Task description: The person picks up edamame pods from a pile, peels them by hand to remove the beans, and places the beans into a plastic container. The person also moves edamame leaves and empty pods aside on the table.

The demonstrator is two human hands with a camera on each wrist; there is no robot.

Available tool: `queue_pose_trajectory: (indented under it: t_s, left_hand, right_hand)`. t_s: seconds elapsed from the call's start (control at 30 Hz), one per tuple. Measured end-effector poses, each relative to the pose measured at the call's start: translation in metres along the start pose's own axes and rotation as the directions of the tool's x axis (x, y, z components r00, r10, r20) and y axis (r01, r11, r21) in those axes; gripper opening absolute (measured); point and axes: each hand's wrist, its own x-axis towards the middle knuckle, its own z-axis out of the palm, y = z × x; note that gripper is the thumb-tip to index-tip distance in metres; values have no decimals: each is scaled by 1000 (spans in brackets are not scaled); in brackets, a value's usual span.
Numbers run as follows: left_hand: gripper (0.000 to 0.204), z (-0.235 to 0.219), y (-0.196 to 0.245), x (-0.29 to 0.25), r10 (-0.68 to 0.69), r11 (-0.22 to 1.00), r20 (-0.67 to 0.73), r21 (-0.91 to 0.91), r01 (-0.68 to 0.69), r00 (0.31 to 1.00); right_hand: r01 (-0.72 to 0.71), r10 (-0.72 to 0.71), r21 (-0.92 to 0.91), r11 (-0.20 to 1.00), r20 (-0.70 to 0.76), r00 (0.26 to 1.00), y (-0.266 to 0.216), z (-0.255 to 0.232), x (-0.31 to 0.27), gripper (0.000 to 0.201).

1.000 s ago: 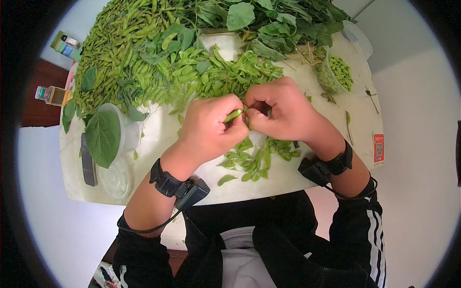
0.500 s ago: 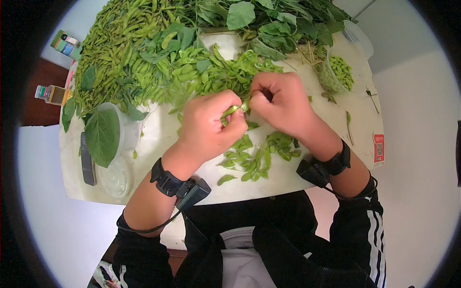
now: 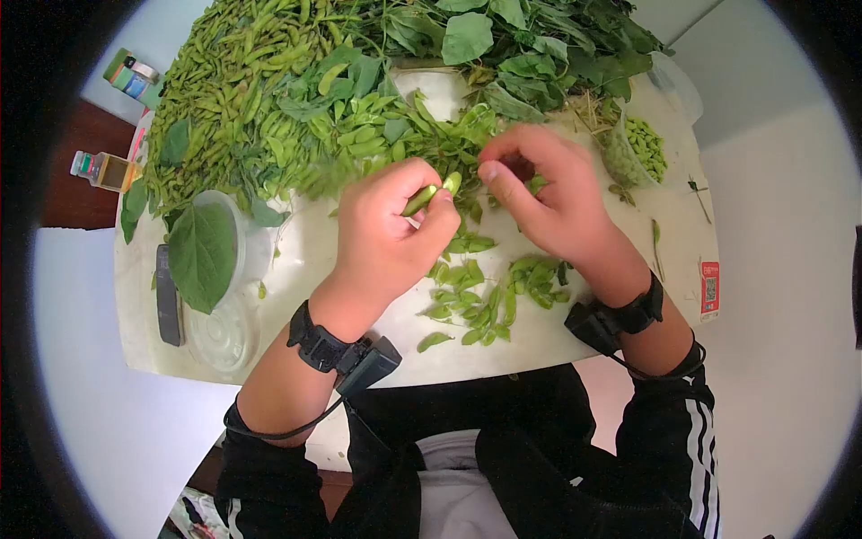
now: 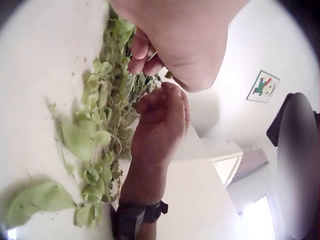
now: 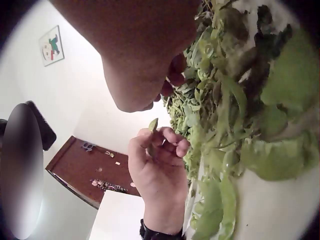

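My left hand [image 3: 391, 220] pinches a green soybean pod [image 3: 452, 183] between thumb and fingers. The pod's tip sticks up past the fingertips, and in the right wrist view the same pod [image 5: 153, 125] shows above the left hand [image 5: 162, 167]. Just to the right, my right hand [image 3: 552, 193] is apart from the pod, with thumb extended and fingers bent. A bit of green shows between that thumb and the fingers; I cannot tell whether the hand holds it. Loose pods [image 3: 485, 310] lie on the white table [image 3: 395, 346] below the hands.
A large heap of pods [image 3: 242, 85] and leafy stems [image 3: 557, 54] covers the far side. At right stands a clear tub of shelled beans [image 3: 642, 148]. On the left are a leaf-covered tub [image 3: 235, 225], a clear lid [image 3: 223, 337] and a dark phone-like object [image 3: 168, 296].
The right hand has drawn away from the left, to the right, and its thumb and fingers have loosened. The left hand keeps the pod, more of which now sticks out. The view has shifted slightly.
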Motion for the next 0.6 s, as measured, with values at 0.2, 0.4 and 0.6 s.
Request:
queue_pose_trajectory:
  t_s: [0.2, 0.4, 0.6]
  left_hand:
    - [12, 1, -1, 3, 205, 972, 48, 111, -209, 978]
    - [18, 0, 2, 0, 194, 970, 188, 112, -218, 963]
    - [19, 4, 4, -5, 191, 981, 210, -14, -193, 959]
  right_hand:
    - [174, -150, -63, 983, 277, 949, 1, 0, 1, 23]
    - [43, -57, 41, 998, 486, 872, -1, -5, 1, 35]
    - [119, -166, 119, 986, 556, 814, 10, -4, -5, 35]
